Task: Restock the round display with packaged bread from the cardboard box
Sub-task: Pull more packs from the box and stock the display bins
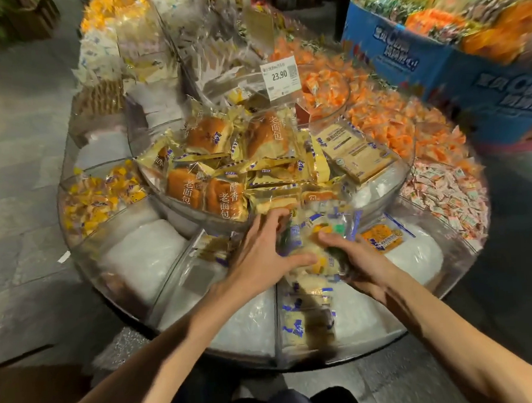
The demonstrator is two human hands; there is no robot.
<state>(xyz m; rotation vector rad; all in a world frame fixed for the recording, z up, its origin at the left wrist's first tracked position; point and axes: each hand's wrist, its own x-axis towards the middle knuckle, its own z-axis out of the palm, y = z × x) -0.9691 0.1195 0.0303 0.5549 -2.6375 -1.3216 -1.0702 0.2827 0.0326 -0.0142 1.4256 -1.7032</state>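
Glossy plastic bread wrappers [224, 200]; clear acrylic display [112, 240] walls.

The scene was dim overall, with warm light falling from above onto the round display [114, 264], whose clear plastic walls carried pale glare. The floor [23, 189] lay in grey gloom. Motion blur smeared the blue bin [455, 77] at upper right and the bread packets [316, 254] between both hands. Wide-angle distortion bent the edges. The price tag [280, 76] read 23.90, perhaps the sharpest detail.
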